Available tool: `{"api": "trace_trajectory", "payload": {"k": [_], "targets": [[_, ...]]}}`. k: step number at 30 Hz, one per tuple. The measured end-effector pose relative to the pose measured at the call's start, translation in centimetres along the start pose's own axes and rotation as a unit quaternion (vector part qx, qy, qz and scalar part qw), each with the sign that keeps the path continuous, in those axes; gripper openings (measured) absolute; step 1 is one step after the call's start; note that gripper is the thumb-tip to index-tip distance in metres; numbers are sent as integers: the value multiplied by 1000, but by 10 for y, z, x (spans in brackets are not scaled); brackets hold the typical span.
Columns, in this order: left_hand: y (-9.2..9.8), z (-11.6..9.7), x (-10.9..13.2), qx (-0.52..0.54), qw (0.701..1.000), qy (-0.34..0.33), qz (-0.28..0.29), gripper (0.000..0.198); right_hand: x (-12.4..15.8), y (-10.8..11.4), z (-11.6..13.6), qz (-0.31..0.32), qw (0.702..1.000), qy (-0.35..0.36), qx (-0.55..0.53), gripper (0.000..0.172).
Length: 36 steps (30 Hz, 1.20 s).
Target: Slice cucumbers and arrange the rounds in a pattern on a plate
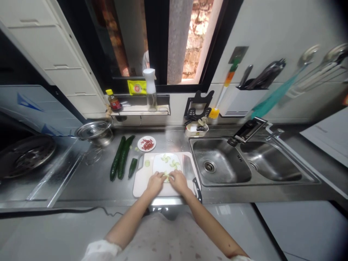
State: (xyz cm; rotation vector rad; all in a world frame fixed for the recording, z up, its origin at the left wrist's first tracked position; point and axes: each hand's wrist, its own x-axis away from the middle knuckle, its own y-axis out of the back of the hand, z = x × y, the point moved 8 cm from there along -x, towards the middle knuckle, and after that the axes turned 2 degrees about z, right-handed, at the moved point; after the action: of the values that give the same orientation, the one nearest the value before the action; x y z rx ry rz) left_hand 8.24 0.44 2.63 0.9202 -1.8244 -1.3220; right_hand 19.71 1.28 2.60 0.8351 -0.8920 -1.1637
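My left hand [156, 183] and my right hand [178, 181] meet at the near edge of a white plate [157, 165], their fingertips closed on pale green cucumber slices [166, 177]. Farther back on the plate lie two fanned, flower-like clusters of cucumber slices, one at the left [165, 158] and one at the right [174, 164]. The plate rests on a white cutting board [140, 182]. A short cucumber chunk [147, 163] sits on the board left of the plate. On its right side lies a knife [197, 190] with a black handle, beside my right hand.
Left of the board are a cut cucumber [132, 168] and two whole cucumbers [124, 157]. Behind it stands a small dish [140, 144] of chopped red bits. A metal pot [97, 132] is at the back left; a double sink [223, 183] is at the right.
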Motion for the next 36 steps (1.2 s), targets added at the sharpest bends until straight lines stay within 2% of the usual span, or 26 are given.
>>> {"api": "trace_trajectory", "payload": {"k": [7,11,18,22,31,33,36], "targets": [[0,-1,-1,-16,1000,-4,10,33,-4,4,-7,-20,998,-26,-53,28],[4,-2,0,-29,1000,0,1,33,-4,5,-6,-22,998,-26,-57,30],[4,-2,0,-28,999,-5,34,33,-3,5,-5,-24,998,-20,-52,30],[8,-2,0,-21,999,-8,33,31,-4,4,-6,-21,998,-24,-47,30],[13,-2,-14,-10,999,11,47,25,-7,1,-9,-18,998,-26,-50,30],[13,-1,-16,1,999,17,37,24,-8,2,-9,-19,998,-27,-57,30],[17,8,-15,40,998,47,-8,25,-9,3,-11,-21,997,-28,-75,30]]}}
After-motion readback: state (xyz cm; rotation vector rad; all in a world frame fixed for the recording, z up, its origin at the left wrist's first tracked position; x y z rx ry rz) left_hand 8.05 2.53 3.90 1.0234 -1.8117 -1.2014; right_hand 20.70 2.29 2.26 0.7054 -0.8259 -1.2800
